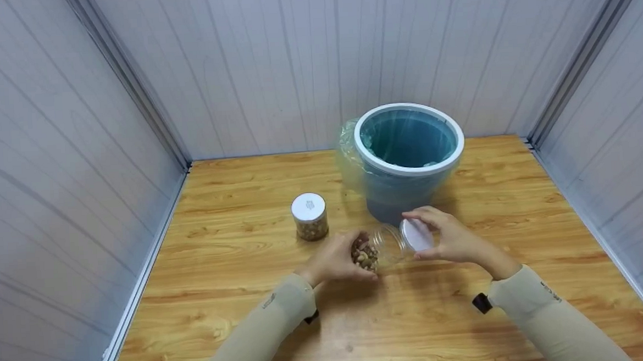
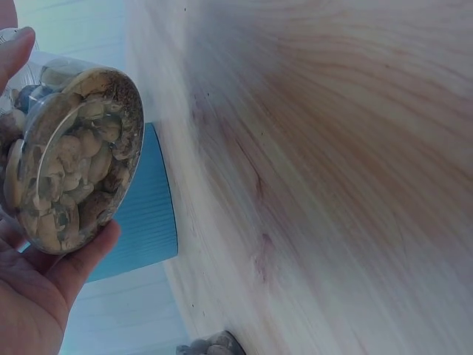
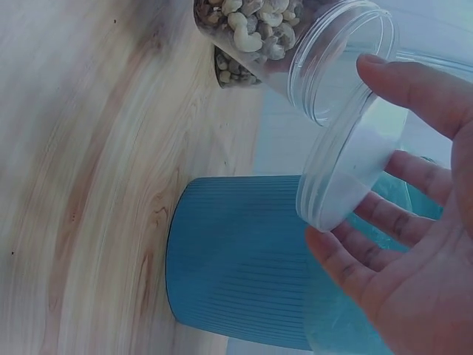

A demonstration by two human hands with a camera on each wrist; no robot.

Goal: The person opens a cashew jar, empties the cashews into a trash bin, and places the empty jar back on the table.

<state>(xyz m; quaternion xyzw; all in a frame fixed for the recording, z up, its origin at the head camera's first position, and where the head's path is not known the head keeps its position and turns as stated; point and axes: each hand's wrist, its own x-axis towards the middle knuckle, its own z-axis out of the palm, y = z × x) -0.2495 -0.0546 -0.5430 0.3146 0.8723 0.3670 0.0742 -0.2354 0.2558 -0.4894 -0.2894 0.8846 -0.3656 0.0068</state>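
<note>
My left hand [image 1: 335,260] grips a clear plastic jar [image 2: 85,159] of mixed nuts around its lower part. The jar leans on its side, its threaded open mouth facing right and its nuts [image 1: 364,256] gathered toward the bottom. Between the thumb and fingers of my right hand [image 1: 452,237] is the jar's round white lid [image 1: 417,235], held by its rim. In the right wrist view the lid stands tilted, its edge right at the jar's mouth. Cashews show among the nuts there.
A second nut jar [image 1: 310,217] with a white lid stands upright left of my left hand. Behind the hands stands a blue trash bin [image 1: 394,198] with a white rim and a greenish liner bag [image 1: 350,146]. Pale panels [image 1: 271,67] enclose the wooden table [image 1: 229,207].
</note>
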